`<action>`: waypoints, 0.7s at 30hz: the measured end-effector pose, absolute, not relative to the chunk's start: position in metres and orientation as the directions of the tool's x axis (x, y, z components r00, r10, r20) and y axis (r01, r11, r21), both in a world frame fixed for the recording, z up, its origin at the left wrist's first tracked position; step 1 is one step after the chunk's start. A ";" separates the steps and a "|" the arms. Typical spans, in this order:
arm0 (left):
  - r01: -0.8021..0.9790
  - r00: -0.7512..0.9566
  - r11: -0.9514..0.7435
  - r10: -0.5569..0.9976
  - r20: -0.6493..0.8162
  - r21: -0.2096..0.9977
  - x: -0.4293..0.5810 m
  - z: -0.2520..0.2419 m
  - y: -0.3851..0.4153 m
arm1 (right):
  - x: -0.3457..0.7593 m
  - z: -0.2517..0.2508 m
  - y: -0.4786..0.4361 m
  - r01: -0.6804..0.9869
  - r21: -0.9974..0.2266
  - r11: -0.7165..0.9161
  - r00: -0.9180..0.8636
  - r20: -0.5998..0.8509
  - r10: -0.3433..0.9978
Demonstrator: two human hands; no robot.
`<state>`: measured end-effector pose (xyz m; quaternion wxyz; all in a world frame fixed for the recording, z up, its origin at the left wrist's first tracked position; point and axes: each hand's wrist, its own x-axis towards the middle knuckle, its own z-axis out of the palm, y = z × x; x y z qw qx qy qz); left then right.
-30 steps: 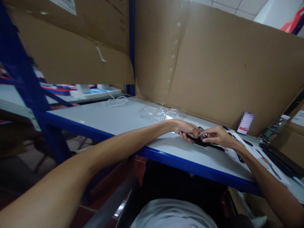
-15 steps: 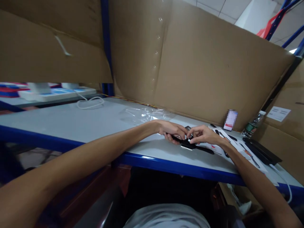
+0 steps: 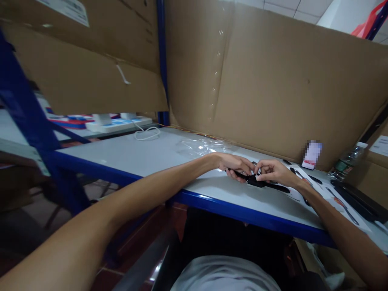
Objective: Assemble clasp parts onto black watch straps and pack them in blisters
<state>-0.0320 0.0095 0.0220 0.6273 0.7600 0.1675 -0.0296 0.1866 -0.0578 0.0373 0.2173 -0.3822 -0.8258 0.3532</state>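
Observation:
Near the front edge of the grey table, both my hands meet over a black strap-like item (image 3: 279, 188) with a blocky black middle part (image 3: 256, 182). My left hand (image 3: 238, 166) is closed around its left end, fingers bent over the top. From the other side, my right hand (image 3: 271, 171) pinches at the middle part, thumb and forefinger close together. Something small and whitish shows at those fingertips, too small to name. The strap's right end sticks out flat beneath my right hand. My fingers hide much of the middle.
Clear plastic film (image 3: 201, 146) lies behind my hands. To the right are printed sheets (image 3: 342, 202), a propped phone (image 3: 312, 154), a water bottle (image 3: 347, 161) and a black flat case (image 3: 360, 198). A white cable (image 3: 147, 133) and power strip (image 3: 119, 124) sit left. Cardboard (image 3: 266, 81) walls the back.
The view has swung left, so everything appears farther right. Both hands stay at the black strap-like item. Its middle part looks tilted differently, and the white edge below it no longer shows.

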 end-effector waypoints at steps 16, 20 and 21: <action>0.223 0.937 -0.221 0.319 -0.146 0.949 -0.038 0.024 0.010 | 0.199 0.037 -0.043 0.581 -0.620 0.528 -0.322 0.421 0.848; 0.251 0.909 -0.242 0.391 -0.142 0.937 -0.038 0.024 0.011 | 0.202 0.033 -0.039 0.745 -0.417 0.521 -0.212 0.592 0.777; 0.258 0.901 -0.242 0.410 -0.143 0.935 -0.037 0.024 0.011 | 0.203 0.032 -0.039 0.775 -0.370 0.512 -0.209 0.614 0.761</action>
